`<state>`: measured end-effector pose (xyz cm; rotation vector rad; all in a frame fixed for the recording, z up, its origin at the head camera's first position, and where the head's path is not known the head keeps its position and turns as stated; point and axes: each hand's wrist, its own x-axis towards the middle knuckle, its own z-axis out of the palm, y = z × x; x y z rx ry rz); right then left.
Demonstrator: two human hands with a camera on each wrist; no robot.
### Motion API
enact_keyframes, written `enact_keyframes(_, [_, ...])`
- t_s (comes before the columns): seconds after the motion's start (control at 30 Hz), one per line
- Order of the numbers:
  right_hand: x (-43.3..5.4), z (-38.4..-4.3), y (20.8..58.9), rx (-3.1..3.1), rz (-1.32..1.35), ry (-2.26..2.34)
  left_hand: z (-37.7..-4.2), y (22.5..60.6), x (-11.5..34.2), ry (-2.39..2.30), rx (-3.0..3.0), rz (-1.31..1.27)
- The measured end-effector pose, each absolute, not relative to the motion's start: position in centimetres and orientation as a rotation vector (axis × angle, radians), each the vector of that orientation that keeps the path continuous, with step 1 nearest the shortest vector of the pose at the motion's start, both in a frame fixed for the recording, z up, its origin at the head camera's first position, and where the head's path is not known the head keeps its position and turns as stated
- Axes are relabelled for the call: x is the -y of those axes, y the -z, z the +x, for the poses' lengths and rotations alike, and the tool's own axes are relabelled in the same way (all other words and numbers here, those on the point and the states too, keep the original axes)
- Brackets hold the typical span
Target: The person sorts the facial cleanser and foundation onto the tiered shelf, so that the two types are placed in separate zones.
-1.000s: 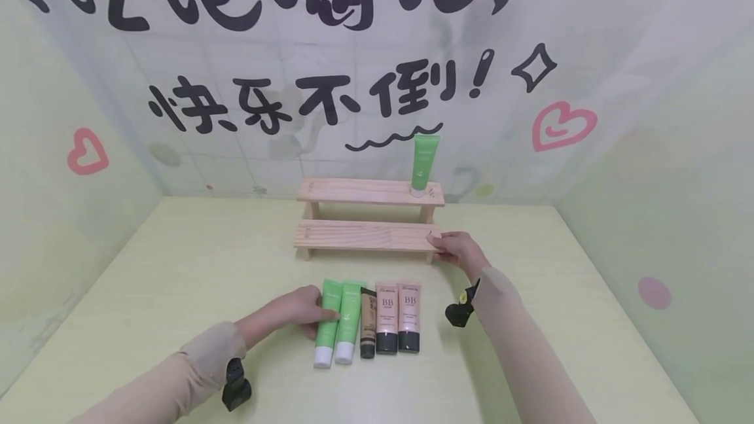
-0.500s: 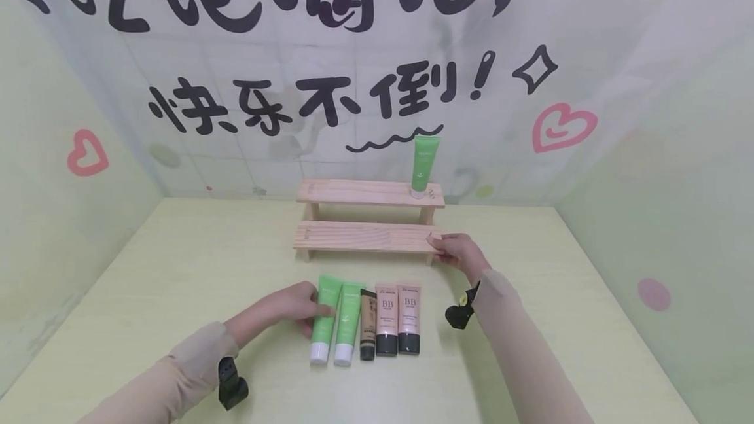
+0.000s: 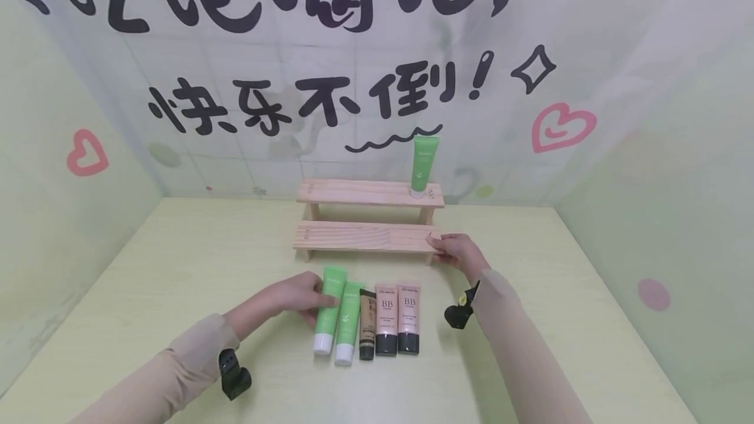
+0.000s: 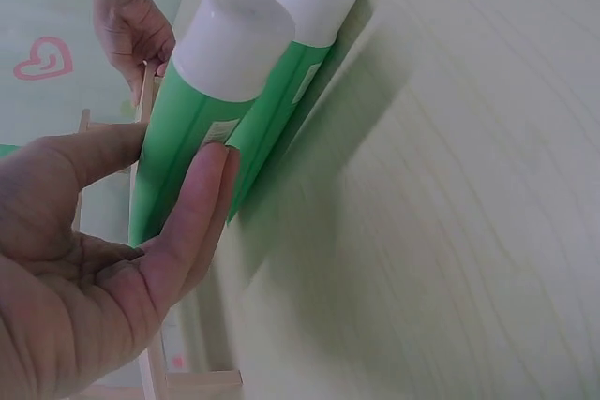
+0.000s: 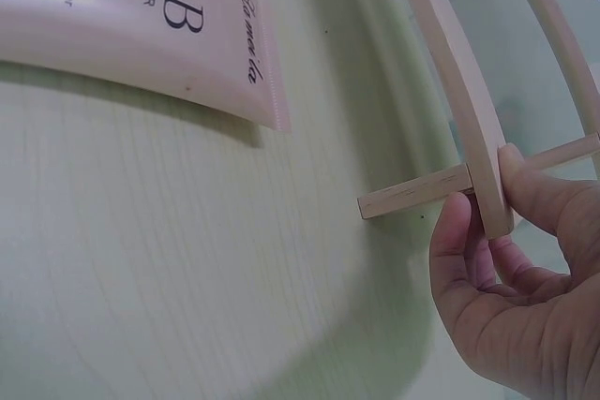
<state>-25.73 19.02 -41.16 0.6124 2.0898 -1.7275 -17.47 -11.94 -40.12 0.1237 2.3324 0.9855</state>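
Note:
My left hand (image 3: 303,296) pinches a green squeeze tube (image 3: 330,309) with a white cap between thumb and fingers. In the left wrist view this tube (image 4: 192,110) is raised off the table, cap toward the camera. Just right of it lies a second green tube (image 3: 349,322). My right hand (image 3: 458,254) grips the right end of the lower board of a two-tier wooden rack (image 3: 359,236); in the right wrist view the thumb is on top of the board (image 5: 459,81) and the fingers are below. A third green tube (image 3: 424,165) stands cap-down at the upper tier's right end.
Beside the second green tube lie a brown tube with a black cap (image 3: 368,322) and two pink BB tubes (image 3: 387,316), in a row on the pale wood-grain table (image 3: 235,234). A wall with printed lettering (image 3: 235,57) rises behind the rack.
The held green tube has come up off the table and shifted slightly away from me with my left hand. My right hand stays on the rack.

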Motion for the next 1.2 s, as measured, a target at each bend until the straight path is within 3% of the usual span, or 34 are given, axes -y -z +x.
enact_keyframes(1.2, [-19.3, -26.1, 41.5, -2.051, 0.634, 1.759, -19.3, 38.4, 10.2, -1.116, -2.329, 0.287])
